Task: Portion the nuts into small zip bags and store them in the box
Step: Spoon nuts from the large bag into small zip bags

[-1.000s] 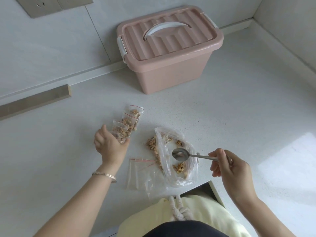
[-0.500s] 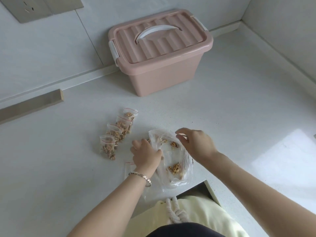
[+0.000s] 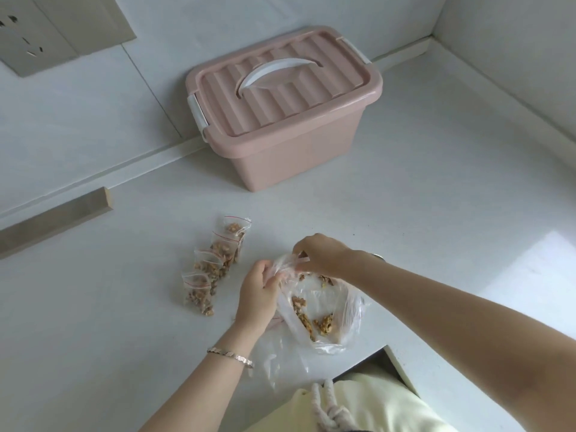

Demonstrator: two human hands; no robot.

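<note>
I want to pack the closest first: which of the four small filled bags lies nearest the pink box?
The bag at the far end of the row, toward the box; the other three lie behind it, farther from the box.

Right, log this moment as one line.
left hand: grips clear plastic nut bag | right hand: pinches bag mouth | pink plastic box: closed

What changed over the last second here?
The left hand released the nearest small bag, the right hand the spoon; both moved to the big nut bag and now pinch its mouth. The other small bags and the closed pink box stayed put.
</note>
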